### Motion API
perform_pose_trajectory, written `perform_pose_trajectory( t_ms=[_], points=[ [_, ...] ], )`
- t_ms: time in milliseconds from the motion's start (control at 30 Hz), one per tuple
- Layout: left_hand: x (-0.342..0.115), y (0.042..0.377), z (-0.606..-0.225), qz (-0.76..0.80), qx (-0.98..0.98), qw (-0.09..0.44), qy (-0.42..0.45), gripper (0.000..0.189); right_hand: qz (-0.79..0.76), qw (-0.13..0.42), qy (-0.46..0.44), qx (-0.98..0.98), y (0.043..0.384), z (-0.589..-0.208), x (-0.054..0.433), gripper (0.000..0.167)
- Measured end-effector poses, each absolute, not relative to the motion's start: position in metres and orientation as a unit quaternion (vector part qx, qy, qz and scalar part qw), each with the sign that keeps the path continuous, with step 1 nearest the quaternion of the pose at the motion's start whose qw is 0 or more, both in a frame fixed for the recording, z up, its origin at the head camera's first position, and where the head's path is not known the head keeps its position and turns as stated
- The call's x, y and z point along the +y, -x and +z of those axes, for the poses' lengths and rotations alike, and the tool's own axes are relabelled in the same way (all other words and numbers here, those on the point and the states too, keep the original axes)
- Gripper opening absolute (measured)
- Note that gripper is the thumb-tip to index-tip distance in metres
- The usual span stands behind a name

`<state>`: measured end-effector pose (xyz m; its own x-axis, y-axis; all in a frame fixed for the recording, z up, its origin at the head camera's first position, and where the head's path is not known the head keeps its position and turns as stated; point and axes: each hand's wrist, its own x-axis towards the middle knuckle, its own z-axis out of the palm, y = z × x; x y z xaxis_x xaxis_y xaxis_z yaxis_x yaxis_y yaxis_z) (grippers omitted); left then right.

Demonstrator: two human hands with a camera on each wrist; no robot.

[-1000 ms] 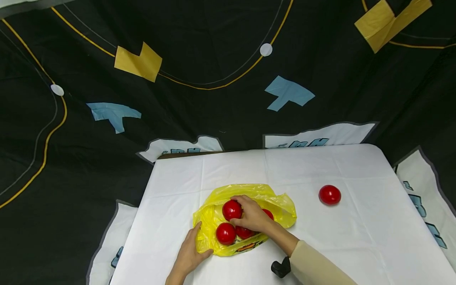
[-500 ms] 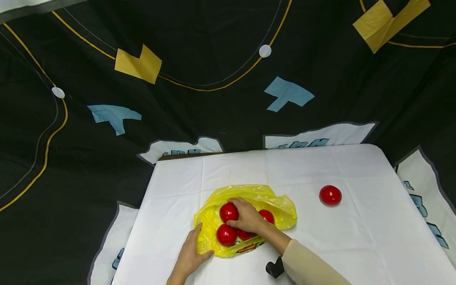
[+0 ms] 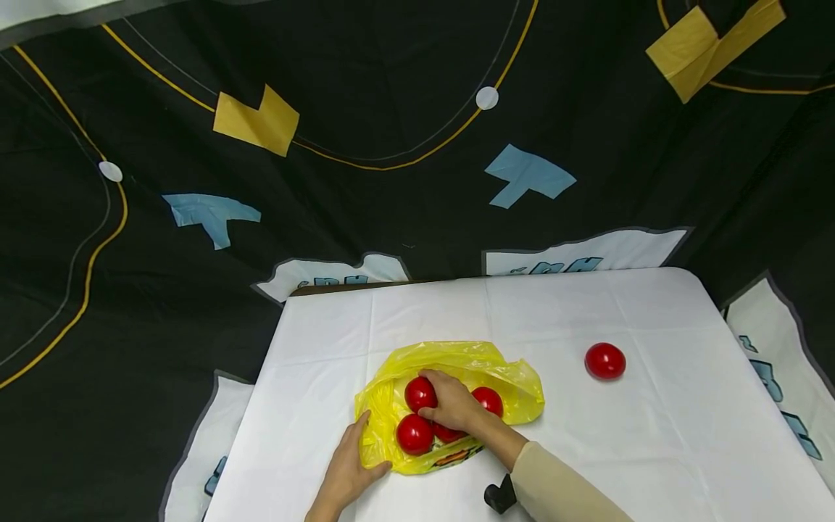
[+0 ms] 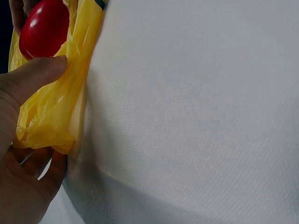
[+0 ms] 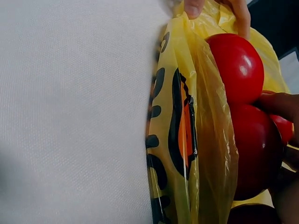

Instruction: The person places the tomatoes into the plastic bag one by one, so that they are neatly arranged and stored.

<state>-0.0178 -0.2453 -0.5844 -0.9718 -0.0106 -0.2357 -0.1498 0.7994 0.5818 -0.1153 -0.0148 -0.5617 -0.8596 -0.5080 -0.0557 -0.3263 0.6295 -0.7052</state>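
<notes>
A thin yellow plastic bag (image 3: 450,354) lies on its side on the white table, its mouth spread. Inside sit several shiny round red balls, among them a front ball (image 3: 414,435) and a right ball (image 3: 489,401). My right hand (image 3: 454,403) reaches into the bag and grips the upper-left red ball (image 3: 419,394), fingers over its far side and thumb on its near side. At the bag's left end my left hand (image 3: 348,470) holds the plastic between thumb and fingers; the left wrist view shows the thumb (image 4: 44,72) on the film. Another red ball (image 3: 604,361) rests alone on the table, right of the bag.
White cloth covers the table (image 3: 652,435). Behind it hangs a black curtain (image 3: 391,210) with yellow and blue shapes. A small black object (image 3: 500,494) shows beside my right sleeve (image 3: 561,486).
My right hand and the gripped red ball have shifted slightly left within the bag, showing more of the right ball. My left hand stays on the bag's edge.
</notes>
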Motion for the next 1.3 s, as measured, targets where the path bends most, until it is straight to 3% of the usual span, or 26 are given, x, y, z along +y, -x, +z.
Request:
perform_pose_trajectory(
  t_ms=[867, 1300],
  points=[
    [-0.2454, 0.0182, -0.5864, 0.311, 0.944, 0.105, 0.039, 0.105, -0.338, 0.158, 0.208, 0.904, 0.1137, -0.558, -0.0176, 0.069],
    [-0.2452, 0.018, -0.5867, 0.305, 0.946, 0.106, 0.035, 0.105, -0.357, 0.146, 0.219, 0.896, 0.1121, -0.5528, -0.0099, 0.067]
  ],
)
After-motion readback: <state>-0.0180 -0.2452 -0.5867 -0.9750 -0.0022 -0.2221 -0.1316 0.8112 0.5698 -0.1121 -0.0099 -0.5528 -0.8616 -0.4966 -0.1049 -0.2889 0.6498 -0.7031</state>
